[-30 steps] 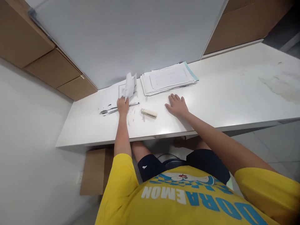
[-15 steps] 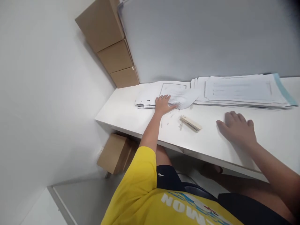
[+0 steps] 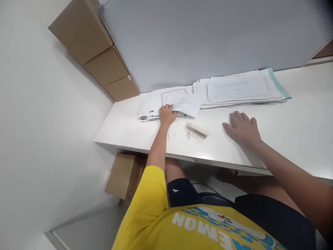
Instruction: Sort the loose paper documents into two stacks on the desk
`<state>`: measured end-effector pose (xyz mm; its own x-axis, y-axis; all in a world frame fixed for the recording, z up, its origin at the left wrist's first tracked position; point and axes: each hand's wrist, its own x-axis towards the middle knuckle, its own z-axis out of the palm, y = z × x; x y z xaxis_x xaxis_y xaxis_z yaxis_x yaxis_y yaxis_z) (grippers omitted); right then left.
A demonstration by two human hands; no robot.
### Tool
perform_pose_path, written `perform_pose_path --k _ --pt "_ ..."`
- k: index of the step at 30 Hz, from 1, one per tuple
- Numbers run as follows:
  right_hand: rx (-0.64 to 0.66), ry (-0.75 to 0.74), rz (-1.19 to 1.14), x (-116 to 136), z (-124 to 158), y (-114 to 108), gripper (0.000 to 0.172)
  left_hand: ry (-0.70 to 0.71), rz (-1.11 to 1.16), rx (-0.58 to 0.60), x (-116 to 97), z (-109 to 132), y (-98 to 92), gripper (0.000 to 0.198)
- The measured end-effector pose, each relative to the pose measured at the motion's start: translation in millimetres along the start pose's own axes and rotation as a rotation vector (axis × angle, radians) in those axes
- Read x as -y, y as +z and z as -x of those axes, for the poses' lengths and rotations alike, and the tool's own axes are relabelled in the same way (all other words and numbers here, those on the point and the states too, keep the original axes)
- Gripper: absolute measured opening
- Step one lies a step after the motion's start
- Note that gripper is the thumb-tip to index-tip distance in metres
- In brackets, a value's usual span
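Note:
My left hand point(image 3: 166, 114) rests on the near edge of a small pile of printed papers point(image 3: 152, 106) at the left of the white desk point(image 3: 299, 121), its fingers curled on a loose white sheet point(image 3: 186, 103) that lies across the pile. My right hand point(image 3: 241, 127) lies flat, palm down, on the bare desk with its fingers apart and holds nothing. A cream staple remover point(image 3: 197, 130) lies between the two hands, with pulled staples point(image 3: 173, 127) scattered beside it. A larger stack of papers point(image 3: 241, 90) with a blue-edged sheet sits behind my right hand.
A grey partition board point(image 3: 208, 38) stands behind the desk. Brown cardboard boxes point(image 3: 104, 62) are stacked against the wall at the left, and another box point(image 3: 122, 175) sits on the floor under the desk. My legs are under the desk.
The sheet that my left hand held standing up a second ago now lies flat on the left pile. The camera has swung left. My right hand has stayed flat on the desk.

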<state>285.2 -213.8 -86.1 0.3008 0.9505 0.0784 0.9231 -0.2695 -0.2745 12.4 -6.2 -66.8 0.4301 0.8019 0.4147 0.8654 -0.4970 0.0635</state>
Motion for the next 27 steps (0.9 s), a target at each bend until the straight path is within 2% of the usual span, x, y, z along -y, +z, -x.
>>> perform_pose_path --k 7,9,11,13,15,17,22,27 --pt "-0.024 0.018 -0.09 -3.3 -4.0 5.3 0.067 0.063 0.026 0.03 3.2 -0.7 -2.0 0.023" --pt "-0.027 0.026 -0.085 -4.0 -5.5 6.7 0.068 0.07 0.037 0.046 2.7 -1.5 -4.7 0.026" --pt "-0.024 0.035 -0.08 -4.1 -6.8 7.4 0.07 0.039 0.027 0.031 1.8 -3.0 -6.9 0.041" --pt "-0.02 0.041 -0.081 -3.9 -7.5 8.2 0.07 -0.041 0.001 0.021 0.6 -4.6 -7.5 0.059" --pt "-0.026 0.046 -0.084 -4.2 -7.2 9.4 0.069 -0.133 -0.02 0.047 -0.9 -5.1 -6.8 0.067" --pt "-0.038 0.039 -0.085 -5.1 -5.9 10.5 0.068 -0.178 -0.026 0.077 -2.5 -4.1 -5.8 0.068" --pt "-0.029 0.017 -0.093 -8.3 -3.1 11.1 0.068 -0.162 0.001 0.054 -4.3 -0.1 -4.2 0.069" --pt "-0.037 0.015 -0.099 -9.0 -3.3 11.4 0.068 -0.122 0.16 -0.023 3.4 7.1 -4.4 0.054"
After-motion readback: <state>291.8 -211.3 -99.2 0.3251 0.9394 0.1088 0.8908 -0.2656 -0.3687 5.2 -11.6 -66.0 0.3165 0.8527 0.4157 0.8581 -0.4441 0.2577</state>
